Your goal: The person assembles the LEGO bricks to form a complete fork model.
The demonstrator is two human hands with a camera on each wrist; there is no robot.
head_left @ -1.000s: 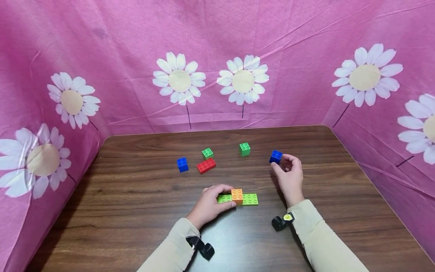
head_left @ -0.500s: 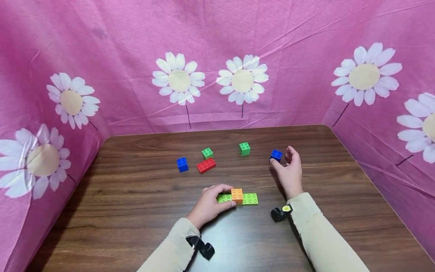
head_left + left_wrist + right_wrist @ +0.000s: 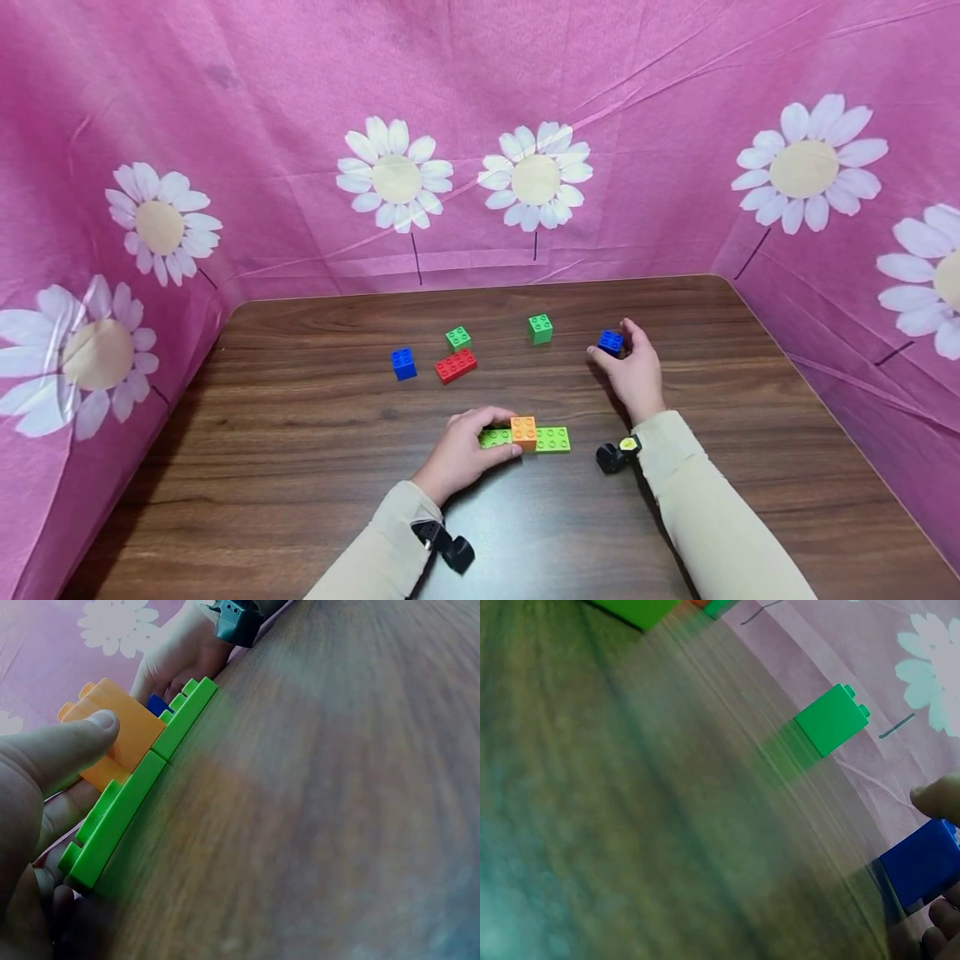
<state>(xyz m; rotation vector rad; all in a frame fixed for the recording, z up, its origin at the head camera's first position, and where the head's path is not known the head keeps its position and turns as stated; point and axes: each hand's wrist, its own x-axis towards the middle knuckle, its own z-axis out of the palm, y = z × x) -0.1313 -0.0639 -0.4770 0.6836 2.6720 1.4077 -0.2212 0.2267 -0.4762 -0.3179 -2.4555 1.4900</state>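
My left hand (image 3: 462, 450) pinches an orange brick (image 3: 523, 432), with the thumb on its near side and fingers behind. That brick sits across the seam of two flat lime-green bricks (image 3: 552, 439) lying end to end on the table. At the right, my right hand (image 3: 636, 375) is spread around a blue brick (image 3: 611, 341). In the right wrist view its thumb (image 3: 939, 799) stands off the upper corner of the blue brick (image 3: 924, 864), and the curled fingers (image 3: 943, 919) are at its lower edge.
Farther back on the wooden table (image 3: 315, 467) are a green brick (image 3: 540, 328), a smaller green brick (image 3: 458, 337), a red brick (image 3: 455, 365) and another blue brick (image 3: 403, 363). Pink flowered cloth (image 3: 285, 200) rises behind the table's back edge.
My right hand has shifted slightly forward and left, its fingers lifting and spreading and its thumb moving away from the blue brick. The left hand and its bricks have stayed put.
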